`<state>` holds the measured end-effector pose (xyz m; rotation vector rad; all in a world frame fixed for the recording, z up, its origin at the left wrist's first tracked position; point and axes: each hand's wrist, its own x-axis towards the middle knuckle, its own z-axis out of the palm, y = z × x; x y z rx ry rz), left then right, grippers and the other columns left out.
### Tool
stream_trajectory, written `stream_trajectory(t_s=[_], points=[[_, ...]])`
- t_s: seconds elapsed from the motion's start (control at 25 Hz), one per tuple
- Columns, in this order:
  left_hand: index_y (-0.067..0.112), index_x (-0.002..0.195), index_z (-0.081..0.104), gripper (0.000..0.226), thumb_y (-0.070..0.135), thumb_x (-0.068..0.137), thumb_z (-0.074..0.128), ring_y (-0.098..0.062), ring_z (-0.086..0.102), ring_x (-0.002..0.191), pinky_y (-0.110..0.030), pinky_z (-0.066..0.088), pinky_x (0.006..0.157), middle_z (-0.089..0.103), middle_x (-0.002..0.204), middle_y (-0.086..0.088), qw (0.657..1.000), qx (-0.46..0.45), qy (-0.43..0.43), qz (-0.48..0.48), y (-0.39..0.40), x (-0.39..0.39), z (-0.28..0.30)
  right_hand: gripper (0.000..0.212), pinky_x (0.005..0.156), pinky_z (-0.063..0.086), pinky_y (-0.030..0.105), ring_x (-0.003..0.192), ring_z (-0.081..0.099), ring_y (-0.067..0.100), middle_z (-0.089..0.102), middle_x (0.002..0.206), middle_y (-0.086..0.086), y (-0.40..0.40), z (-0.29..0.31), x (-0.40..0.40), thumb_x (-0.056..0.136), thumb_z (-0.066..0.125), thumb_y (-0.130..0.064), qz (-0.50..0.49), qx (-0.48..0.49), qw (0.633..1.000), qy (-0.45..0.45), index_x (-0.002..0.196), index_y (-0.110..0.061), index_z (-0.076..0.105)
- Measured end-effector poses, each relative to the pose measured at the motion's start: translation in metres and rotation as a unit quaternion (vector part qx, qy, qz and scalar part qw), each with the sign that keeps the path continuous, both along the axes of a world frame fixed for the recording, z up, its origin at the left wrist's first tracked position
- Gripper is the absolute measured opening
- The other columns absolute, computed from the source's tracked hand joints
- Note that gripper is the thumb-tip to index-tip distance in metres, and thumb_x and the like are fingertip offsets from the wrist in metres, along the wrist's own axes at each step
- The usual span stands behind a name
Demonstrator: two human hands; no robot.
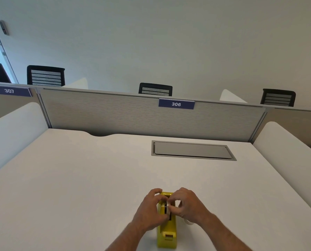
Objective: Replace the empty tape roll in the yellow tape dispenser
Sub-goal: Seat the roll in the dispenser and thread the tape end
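A yellow tape dispenser (167, 230) stands on the white desk near the front edge, its cutter end toward me. A tape roll (166, 208) with a dark hub sits upright in the dispenser's slot. My left hand (150, 211) wraps the dispenser's left side, its fingers against the roll. My right hand (187, 205) pinches the roll from the right with thumb and fingers. Under my right wrist a whitish ring (188, 222) lies on the desk, mostly hidden; I cannot tell what it is.
The white desk (78, 178) has a grey cable hatch (193, 150) set in at the back right. A grey partition (133, 115) labelled 306 closes the far edge. White side dividers (287, 151) flank the desk. Black chairs stand beyond.
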<state>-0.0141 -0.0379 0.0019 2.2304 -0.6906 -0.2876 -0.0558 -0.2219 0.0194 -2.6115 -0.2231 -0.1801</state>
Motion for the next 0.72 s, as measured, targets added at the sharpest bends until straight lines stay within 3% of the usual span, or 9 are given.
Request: stream_trajectory(t_s=[0.2,0.6,0.72], points=[[0.039,0.121,0.06,0.056,0.047,0.069,0.077,-0.013,0.043,0.131,-0.035,0.045,0.11,0.038,0.15,0.011,1.0,0.001,0.002,-0.002,0.0001,-0.0003,-0.0004,0.04,0.07,0.055,0.022,0.091,0.053,0.008,0.07,0.097,-0.013,0.001,-0.0031,-0.0017,0.07,0.07,-0.05,0.011,-0.029,1.0,0.004,0.104,-0.03,0.07],[0.034,0.118,0.063,0.051,0.044,0.07,0.078,-0.013,0.048,0.127,-0.035,0.048,0.107,0.041,0.149,0.009,1.0,-0.01,-0.004,0.003,-0.0006,-0.0008,-0.0004,0.026,0.072,0.052,0.027,0.087,0.056,0.007,0.076,0.095,-0.008,0.0028,-0.0024,-0.0004,0.086,0.06,-0.038,0.021,-0.012,0.999,-0.021,0.102,-0.027,0.078],[0.034,0.118,0.064,0.053,0.045,0.069,0.079,-0.012,0.047,0.128,-0.034,0.048,0.107,0.04,0.149,0.01,1.0,-0.01,-0.002,0.007,-0.0014,-0.0005,-0.001,0.029,0.069,0.055,0.023,0.09,0.054,0.005,0.074,0.096,-0.011,0.0021,-0.0032,-0.0013,0.08,0.064,-0.042,0.018,-0.006,1.0,-0.009,0.104,-0.029,0.076]])
